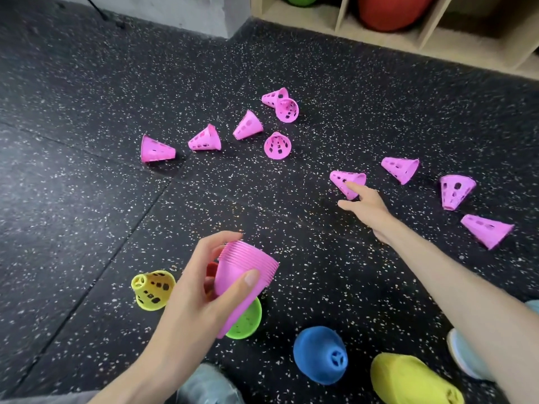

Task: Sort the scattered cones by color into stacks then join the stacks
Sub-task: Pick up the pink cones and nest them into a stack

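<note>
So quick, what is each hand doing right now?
Left hand: holding the pink stack, fingers and thumb curled round it.
Right hand: open, fingers reaching to a loose pink cone on the floor, touching it, not gripping.

Pink stack: many nested pink cones, ribbed rims packed close, tilted and raised above the floor. Ten loose pink cones (perforated, all tipped on their sides) lie scattered beyond it: a far pair touching, three in a row to the left, one with its open mouth facing the camera, and four at right. Nearer: yellow stack on its side; green stack and red cone, both partly hidden; blue stack; second yellow stack.
</note>
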